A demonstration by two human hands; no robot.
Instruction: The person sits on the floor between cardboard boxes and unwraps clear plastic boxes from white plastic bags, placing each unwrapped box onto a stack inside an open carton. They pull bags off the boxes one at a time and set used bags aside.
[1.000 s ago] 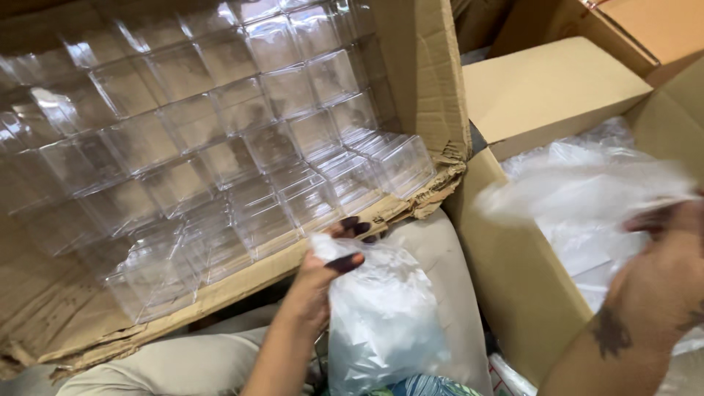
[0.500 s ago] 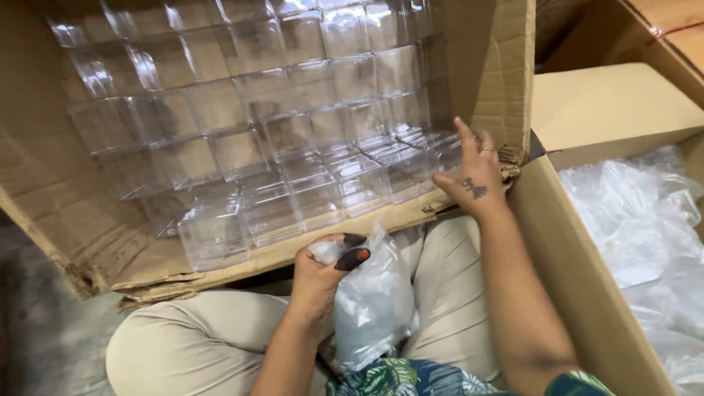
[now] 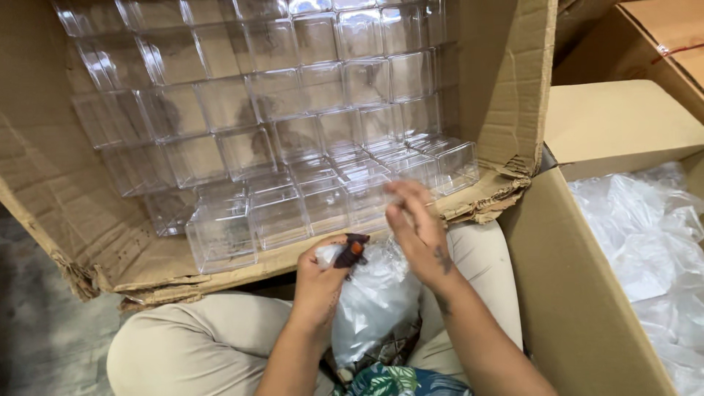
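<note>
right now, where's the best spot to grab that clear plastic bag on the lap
Probably at its gathered neck, from above. The clear plastic bag hangs slack between the knees, its body loose and crinkly, so it gives no firm hold. The top is already bunched in the left hand, and the right hand hovers just over that end, blurred.

A tipped cardboard box (image 3: 81, 220) on the grey floor (image 3: 37, 330) holds stacked clear plastic cubes (image 3: 293, 147).
</note>
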